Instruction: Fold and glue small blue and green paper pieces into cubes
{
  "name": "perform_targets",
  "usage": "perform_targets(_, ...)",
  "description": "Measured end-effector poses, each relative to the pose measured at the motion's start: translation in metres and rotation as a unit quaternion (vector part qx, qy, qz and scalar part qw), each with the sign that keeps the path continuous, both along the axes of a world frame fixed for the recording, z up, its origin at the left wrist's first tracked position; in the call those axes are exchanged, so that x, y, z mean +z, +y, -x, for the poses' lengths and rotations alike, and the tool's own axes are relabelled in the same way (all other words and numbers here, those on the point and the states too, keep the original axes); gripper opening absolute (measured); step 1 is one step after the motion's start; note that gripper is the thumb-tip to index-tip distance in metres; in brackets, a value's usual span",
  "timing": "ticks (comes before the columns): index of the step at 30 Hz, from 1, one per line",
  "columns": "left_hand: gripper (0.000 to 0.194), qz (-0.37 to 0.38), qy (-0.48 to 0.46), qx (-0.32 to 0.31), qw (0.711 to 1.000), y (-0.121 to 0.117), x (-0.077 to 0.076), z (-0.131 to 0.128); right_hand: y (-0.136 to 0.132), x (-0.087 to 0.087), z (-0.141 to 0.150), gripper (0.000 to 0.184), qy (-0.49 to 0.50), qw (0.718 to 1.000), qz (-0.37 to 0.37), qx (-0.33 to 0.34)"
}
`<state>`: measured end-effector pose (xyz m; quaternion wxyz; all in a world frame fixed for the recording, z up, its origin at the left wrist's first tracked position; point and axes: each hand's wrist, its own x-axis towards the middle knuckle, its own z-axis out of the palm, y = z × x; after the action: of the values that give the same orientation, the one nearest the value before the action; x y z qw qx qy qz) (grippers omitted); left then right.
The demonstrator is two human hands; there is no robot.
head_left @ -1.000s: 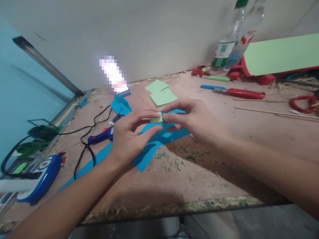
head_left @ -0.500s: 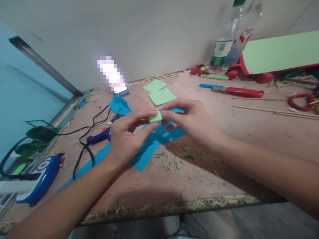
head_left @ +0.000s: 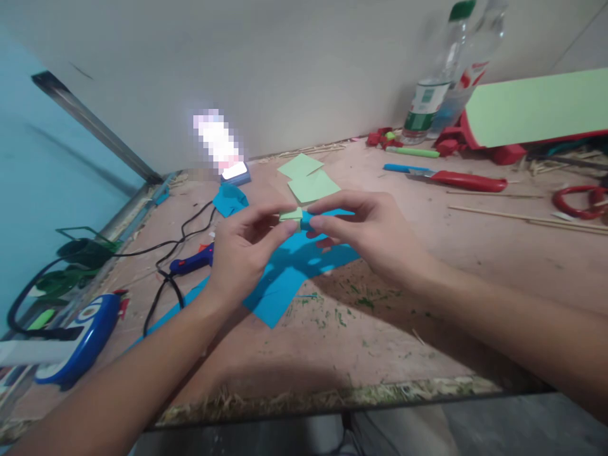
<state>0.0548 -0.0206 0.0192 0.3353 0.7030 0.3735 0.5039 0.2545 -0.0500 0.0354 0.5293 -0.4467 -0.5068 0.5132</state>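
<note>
A small folded piece of light green paper is pinched between both hands above the table. My left hand grips its left side with thumb and fingers closed. My right hand pinches its right side with thumb and forefinger. Under the hands lie blue paper sheets on the worn tabletop. Two light green paper squares lie flat just beyond the hands.
A blue glue gun with a black cord lies to the left, a blue tape dispenser nearer the left edge. A red-handled cutter, green marker, bottles, sticks and a green sheet fill the back right.
The green paper piece has been flattened between the fingertips and now shows edge-on. Both hands stayed in nearly the same place.
</note>
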Motion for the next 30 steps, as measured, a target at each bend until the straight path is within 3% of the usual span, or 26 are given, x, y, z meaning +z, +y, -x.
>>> perform_targets(9,0.018,0.007,-0.021,-0.025,0.999,-0.0008,0.0005,-0.0030,0.0008,-0.0025,-0.0014,0.007,-0.013,1.000,-0.010,-0.006)
perform_targets(18,0.019,0.099,-0.077,-0.063,0.990,0.0062,-0.0066,-0.0002,-0.0021,0.0016,-0.0002,0.015,0.000,1.000,0.000,0.002)
perform_targets(25,0.016,0.123,-0.094,-0.080,0.985,0.0033,-0.0036,-0.0027,0.0011,0.0022,-0.0035,0.009,-0.047,0.999,-0.013,0.008)
perform_targets(30,0.017,0.098,-0.057,-0.072,0.991,0.0032,-0.0053,-0.0025,0.0019,-0.0010,-0.0047,0.007,-0.107,0.993,-0.057,0.006)
